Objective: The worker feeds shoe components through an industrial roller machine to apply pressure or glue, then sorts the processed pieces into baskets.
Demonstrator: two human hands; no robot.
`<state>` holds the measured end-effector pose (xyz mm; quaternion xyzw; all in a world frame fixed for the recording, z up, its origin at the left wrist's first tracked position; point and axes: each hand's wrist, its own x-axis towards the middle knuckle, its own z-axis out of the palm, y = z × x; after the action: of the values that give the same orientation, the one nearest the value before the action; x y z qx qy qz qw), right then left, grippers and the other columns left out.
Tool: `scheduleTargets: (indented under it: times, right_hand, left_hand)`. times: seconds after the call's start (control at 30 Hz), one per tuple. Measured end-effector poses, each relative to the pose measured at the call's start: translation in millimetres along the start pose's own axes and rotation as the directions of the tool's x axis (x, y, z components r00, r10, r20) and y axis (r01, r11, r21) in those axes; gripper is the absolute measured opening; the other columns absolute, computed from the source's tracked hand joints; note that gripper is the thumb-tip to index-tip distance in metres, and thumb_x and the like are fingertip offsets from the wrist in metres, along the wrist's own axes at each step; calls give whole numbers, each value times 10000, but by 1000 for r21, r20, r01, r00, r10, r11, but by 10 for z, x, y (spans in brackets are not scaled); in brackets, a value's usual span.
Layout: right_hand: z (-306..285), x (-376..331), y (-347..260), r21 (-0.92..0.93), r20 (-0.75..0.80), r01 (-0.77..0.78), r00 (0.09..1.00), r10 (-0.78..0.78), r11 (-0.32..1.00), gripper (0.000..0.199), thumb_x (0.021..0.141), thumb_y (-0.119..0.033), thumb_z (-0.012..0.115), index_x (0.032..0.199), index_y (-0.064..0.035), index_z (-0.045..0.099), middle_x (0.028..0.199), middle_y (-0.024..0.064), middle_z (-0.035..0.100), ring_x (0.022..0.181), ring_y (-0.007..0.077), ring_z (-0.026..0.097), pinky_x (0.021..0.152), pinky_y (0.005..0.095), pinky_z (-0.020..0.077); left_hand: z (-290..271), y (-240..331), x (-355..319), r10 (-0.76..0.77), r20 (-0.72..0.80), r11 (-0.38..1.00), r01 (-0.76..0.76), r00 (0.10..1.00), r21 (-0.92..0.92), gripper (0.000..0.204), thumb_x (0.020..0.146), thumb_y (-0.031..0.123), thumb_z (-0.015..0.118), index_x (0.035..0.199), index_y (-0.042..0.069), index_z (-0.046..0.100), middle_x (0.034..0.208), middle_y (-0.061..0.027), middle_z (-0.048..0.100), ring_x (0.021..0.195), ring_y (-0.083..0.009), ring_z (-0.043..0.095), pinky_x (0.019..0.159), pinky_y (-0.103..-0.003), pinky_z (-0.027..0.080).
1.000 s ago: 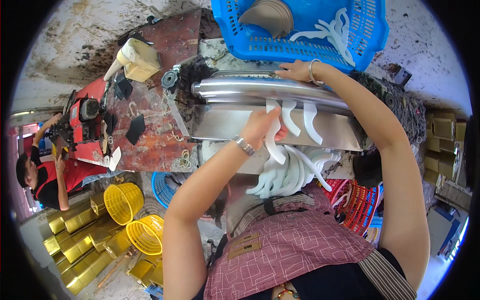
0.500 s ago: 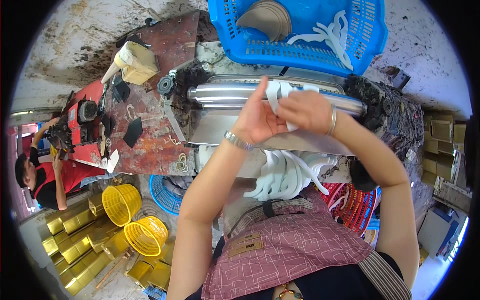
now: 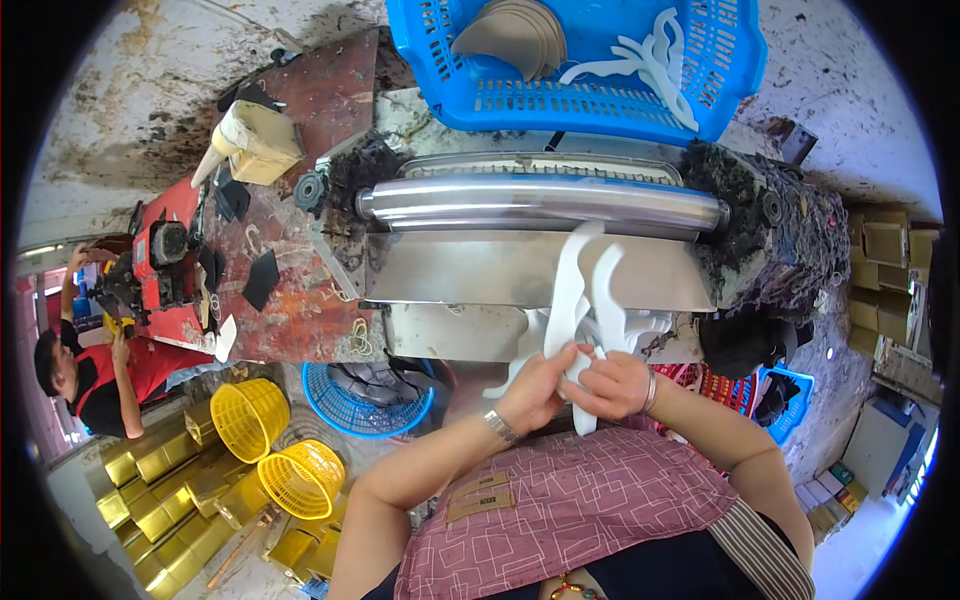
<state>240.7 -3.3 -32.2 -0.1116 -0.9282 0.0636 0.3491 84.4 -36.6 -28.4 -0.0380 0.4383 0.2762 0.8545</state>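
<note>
In front of my apron, my left hand (image 3: 537, 388) pinches a white, wavy foam-like strip (image 3: 567, 285) that stands up over the metal plate. Close beside it, my right hand (image 3: 612, 385) is closed around a second white curved strip (image 3: 609, 292). The two hands nearly touch, and the lower ends of the strips overlap between them. Behind the hands more white curved strips (image 3: 655, 325) lie in a pile, partly hidden. Beyond them is a machine with a shiny steel roller (image 3: 540, 200) and a sloping metal feed plate (image 3: 460, 268).
A blue basket (image 3: 590, 118) with brown curved sheets (image 3: 512, 40) and white strips stands behind the roller. Left is a stained red table (image 3: 330, 110) with a yellowish block (image 3: 262, 142). Yellow baskets (image 3: 248, 420) and a blue basket (image 3: 368, 425) stand below. A co-worker (image 3: 100, 375) is far left.
Both hands have come back from the roller toward my body, bringing white strips with them. The roller and feed plate are now uncovered. The view has shifted slightly.
</note>
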Motion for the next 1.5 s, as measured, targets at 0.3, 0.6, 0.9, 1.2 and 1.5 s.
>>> scheduleTargets:
  times: [0.3, 0.6, 0.9, 1.2, 1.5]
  right_hand:
    - [-81, 153, 370, -147, 38, -120, 991, 127, 982, 435, 575, -124, 544, 1005, -59, 555, 715, 3, 465, 598, 138, 472, 489, 258, 375]
    - [15, 181, 418, -139, 108, -220, 966, 236, 965, 436, 579, -107, 573, 1011, -68, 535, 835, 21, 515, 725, 163, 515, 610, 284, 423]
    - [-671, 571, 657, -5, 89, -441, 894, 439, 898, 654, 708, -423, 590, 1211, -51, 398, 1191, 144, 452, 1137, 322, 393, 967, 514, 217]
    - [162, 977, 2369, 28, 749, -997, -26, 662, -72, 528, 713, -407, 635, 1082, -73, 460, 761, 55, 534, 535, 101, 454, 467, 248, 388]
    - [-51, 1110, 2347, 610, 569, -788, 361, 739, -85, 507, 682, -205, 695, 1110, -111, 440, 892, 37, 531, 779, 118, 508, 637, 272, 425]
  left_hand:
    - [222, 458, 145, 106, 116, 979, -84, 988, -184, 333, 905, 322, 381, 1089, 63, 479, 1000, -48, 551, 931, -163, 527, 832, -323, 407]
    - [93, 748, 298, 6, 57, 939, -25, 998, 342, 280, 872, 271, 459, 1025, 41, 506, 923, -62, 585, 820, -170, 589, 719, -343, 493]
    - [6, 966, 111, 33, 77, 917, -61, 997, 394, 278, 858, 263, 489, 992, 21, 512, 900, -92, 596, 783, -180, 616, 716, -330, 511]
    - [159, 1081, -76, 487, 184, 387, -400, 854, 831, 224, 787, 169, 550, 942, 8, 531, 771, -120, 606, 676, -159, 594, 611, -278, 466]
    - [580, 2336, 864, 799, 234, -89, -275, 555, 957, 284, 741, 111, 603, 979, -33, 551, 837, -154, 615, 673, -180, 617, 571, -272, 494]
